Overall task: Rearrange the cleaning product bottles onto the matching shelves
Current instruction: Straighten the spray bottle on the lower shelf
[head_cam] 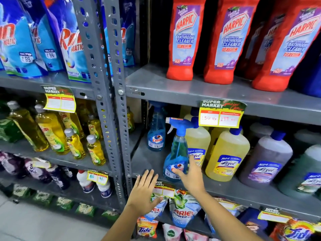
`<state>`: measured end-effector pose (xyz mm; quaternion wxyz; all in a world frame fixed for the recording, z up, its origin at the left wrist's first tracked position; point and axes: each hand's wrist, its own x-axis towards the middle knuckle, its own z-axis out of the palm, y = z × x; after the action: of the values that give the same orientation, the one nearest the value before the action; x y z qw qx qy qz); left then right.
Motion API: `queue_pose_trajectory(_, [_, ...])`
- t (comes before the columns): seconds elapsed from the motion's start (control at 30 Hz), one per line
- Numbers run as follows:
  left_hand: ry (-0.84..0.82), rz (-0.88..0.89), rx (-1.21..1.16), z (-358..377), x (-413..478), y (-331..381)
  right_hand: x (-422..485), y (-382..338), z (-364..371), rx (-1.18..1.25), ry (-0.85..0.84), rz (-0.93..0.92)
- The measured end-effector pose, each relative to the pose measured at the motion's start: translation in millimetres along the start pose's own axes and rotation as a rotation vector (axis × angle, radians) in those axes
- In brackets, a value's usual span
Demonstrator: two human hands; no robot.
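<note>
Second spray bottle (155, 134): stands further back on the same grey metal shelf (225, 190), left of the one at your hand.

Your left hand (145, 190): open, fingers spread, holding nothing, hovering before the shelf lip.

Front spray bottle (176, 153): clear rigid plastic, blue liquid, blue trigger head, glossy label. Likely moderately heavy and smooth; take it by the narrow neck under the trigger.

Your right hand (190, 174): open, its thumb and palm touching the bottle's lower body, not closed round it.

Yellow Lizol jugs (227, 153): just beside, broad and squat.
</note>
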<state>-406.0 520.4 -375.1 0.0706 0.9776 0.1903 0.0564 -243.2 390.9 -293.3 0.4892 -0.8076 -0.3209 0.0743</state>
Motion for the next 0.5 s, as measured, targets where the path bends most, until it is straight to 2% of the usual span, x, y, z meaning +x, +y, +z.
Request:
queue_pose_trajectory(0.33, [-0.031,-0.026,0.051,2.5,-1.0,0.1,20.4,-28.1,46.6,-0.071,0.022,-0.03])
queue_pose_trajectory(0.5, [-0.05,-0.055,0.092,0.1,-2.1,2.9,33.4,-41.0,64.0,-0.03,-0.04,-0.004])
